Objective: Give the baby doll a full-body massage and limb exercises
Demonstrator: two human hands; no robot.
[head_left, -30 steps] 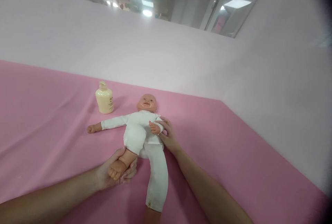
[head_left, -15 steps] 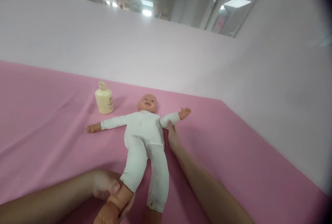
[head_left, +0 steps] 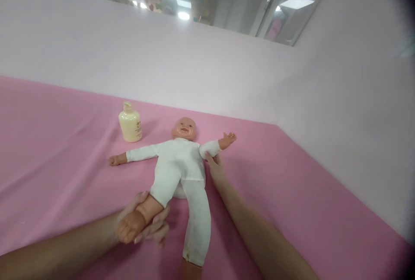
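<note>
- Left hand point(head_left: 142, 223) at the lower left, palm up under the bare foot and ankle of the baby doll point(head_left: 180, 167); fingers point(head_left: 152, 230) loosely curled, half open, cradling the foot more than gripping it.
- Further back on the left, a cream pump bottle point(head_left: 130, 123), upright on the pink worktop point(head_left: 65, 150), well apart from both hands, near the doll's outstretched arm.
- In the middle, the doll on its back, in a white suit, head toward the far wall, feet toward the person; long axis from near to far, slightly tilted.
- Leg on the left side lifted and bent outward into the left hand; other leg straight and flat on the worktop, its foot cut by the lower edge of the picture.
- Both doll arms spread to the sides.
- Right hand point(head_left: 215, 169) just beside the torso, under the doll's armpit on that side; fingers stretched flat and together, tips touching the white sleeve, nothing enclosed.
- Key relation: lifted leg directly on the left hand, so left hand closest to the limb; torso to the left of the right hand.
- At the right, pale wall point(head_left: 340, 120) along the worktop edge.
</note>
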